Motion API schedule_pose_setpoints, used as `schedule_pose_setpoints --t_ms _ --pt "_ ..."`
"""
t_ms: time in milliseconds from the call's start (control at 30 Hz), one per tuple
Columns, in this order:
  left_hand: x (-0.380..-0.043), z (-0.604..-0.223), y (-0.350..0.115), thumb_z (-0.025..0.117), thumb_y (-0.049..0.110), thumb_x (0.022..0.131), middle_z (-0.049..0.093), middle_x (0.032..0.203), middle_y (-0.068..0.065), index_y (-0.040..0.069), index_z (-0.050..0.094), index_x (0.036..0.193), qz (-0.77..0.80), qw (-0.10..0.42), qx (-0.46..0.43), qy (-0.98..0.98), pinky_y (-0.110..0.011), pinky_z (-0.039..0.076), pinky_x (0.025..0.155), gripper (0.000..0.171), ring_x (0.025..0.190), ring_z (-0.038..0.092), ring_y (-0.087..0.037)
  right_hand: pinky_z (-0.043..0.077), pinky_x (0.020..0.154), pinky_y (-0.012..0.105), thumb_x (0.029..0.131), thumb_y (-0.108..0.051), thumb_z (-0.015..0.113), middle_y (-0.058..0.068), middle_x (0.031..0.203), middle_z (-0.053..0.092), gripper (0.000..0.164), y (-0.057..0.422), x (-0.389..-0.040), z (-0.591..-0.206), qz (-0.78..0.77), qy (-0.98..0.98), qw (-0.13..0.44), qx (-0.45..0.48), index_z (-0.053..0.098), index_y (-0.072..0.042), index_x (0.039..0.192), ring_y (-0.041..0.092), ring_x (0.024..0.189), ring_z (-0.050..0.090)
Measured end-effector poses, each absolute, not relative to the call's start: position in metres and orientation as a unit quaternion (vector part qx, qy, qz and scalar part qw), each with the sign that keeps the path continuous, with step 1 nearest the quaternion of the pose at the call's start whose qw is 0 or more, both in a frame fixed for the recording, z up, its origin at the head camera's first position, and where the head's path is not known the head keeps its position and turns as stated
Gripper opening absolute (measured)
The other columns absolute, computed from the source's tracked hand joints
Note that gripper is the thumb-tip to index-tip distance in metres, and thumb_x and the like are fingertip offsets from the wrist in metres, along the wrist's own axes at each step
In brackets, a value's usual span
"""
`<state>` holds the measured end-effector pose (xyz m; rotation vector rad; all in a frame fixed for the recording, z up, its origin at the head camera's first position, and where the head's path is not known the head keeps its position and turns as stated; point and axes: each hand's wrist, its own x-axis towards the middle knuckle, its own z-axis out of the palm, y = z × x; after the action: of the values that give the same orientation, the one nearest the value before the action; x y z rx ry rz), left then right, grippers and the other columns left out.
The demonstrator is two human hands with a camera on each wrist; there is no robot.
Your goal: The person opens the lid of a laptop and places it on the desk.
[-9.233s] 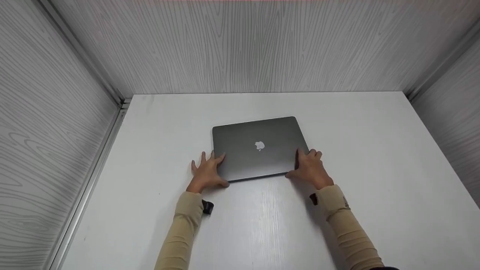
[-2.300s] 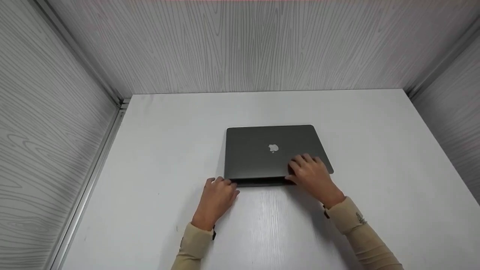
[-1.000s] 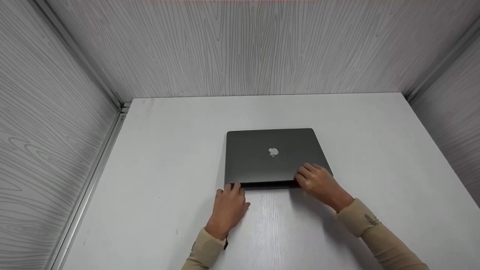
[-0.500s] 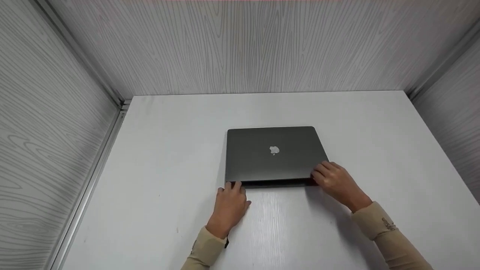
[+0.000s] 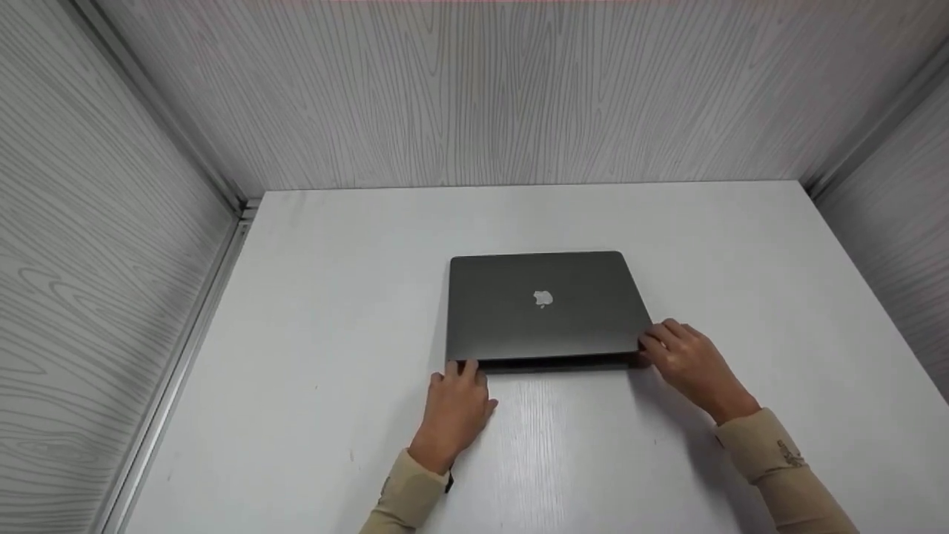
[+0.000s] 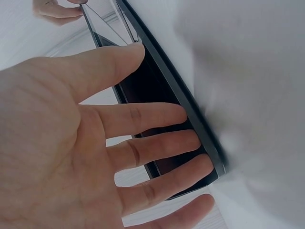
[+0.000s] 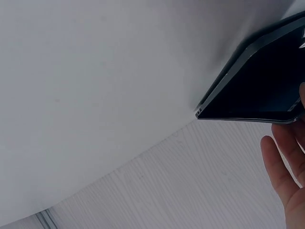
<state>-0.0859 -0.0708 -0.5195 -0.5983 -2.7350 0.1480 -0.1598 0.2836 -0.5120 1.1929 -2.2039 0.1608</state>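
Observation:
A dark grey laptop (image 5: pixel 549 304) with a pale apple logo lies on the white table, its lid tilted up slightly along the near edge. My right hand (image 5: pixel 686 363) pinches the lid's near right corner, thumb inside and fingers on the outer face, as the right wrist view partly shows. At the near left corner is my left hand (image 5: pixel 454 408). Its extended fingers (image 6: pixel 162 143) reach into the gap and rest on the front edge of the base in the left wrist view. A dark interior (image 7: pixel 262 86) shows between lid and base in the right wrist view.
White table surface (image 5: pixel 334 297) surrounds the laptop. A grey wood-grain panel (image 5: pixel 474 89) stands behind the table, with similar panels at the left (image 5: pixel 96 282) and right. A metal rail (image 5: pixel 178 356) runs along the left side.
The laptop has turned straighter and its lid has lifted slightly. My left hand has come round to the near left corner. More recently, my right hand has slid right along the lid edge.

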Motion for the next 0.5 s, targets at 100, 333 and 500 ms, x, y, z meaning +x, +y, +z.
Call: schedule_pose_setpoints --t_ms 100,333,500 --pt "-0.0854 -0.5204 -0.071 0.084 0.043 0.083 0.062 0.099 -0.008 0.004 0.076 0.096 0.051 0.164 -0.21 -0.963 -0.037 0.055 0.065 0.042 0.084 0.063 -0.026 0.057 0.061 0.042 0.095 -0.002 0.066 0.021 0.089 0.063 0.015 0.2855 -0.1583 -0.5146 0.053 -0.834 0.313 0.452 0.068 0.013 0.095 0.034 0.078 0.061" --pt "-0.086 -0.5209 -0.0726 0.085 0.041 0.082 0.066 0.106 -0.007 0.006 0.076 0.098 0.052 0.174 -0.205 -0.962 -0.039 0.056 0.068 0.039 0.089 0.064 -0.026 0.057 0.061 0.041 0.112 -0.01 0.027 0.024 0.087 0.06 0.05 0.2835 -0.1555 -0.519 0.014 -0.83 0.328 0.451 0.066 0.018 0.097 0.035 0.077 0.059" --pt "-0.0857 -0.5202 -0.0744 0.084 0.04 0.083 0.067 0.109 -0.006 0.008 0.077 0.101 0.049 0.168 -0.203 -0.964 -0.04 0.056 0.07 0.039 0.093 0.065 -0.026 0.057 0.06 0.041 0.112 -0.008 0.028 0.024 0.086 0.059 0.049 0.282 -0.1543 -0.5203 0.01 -0.83 0.331 0.449 0.066 0.018 0.096 0.035 0.075 0.058"
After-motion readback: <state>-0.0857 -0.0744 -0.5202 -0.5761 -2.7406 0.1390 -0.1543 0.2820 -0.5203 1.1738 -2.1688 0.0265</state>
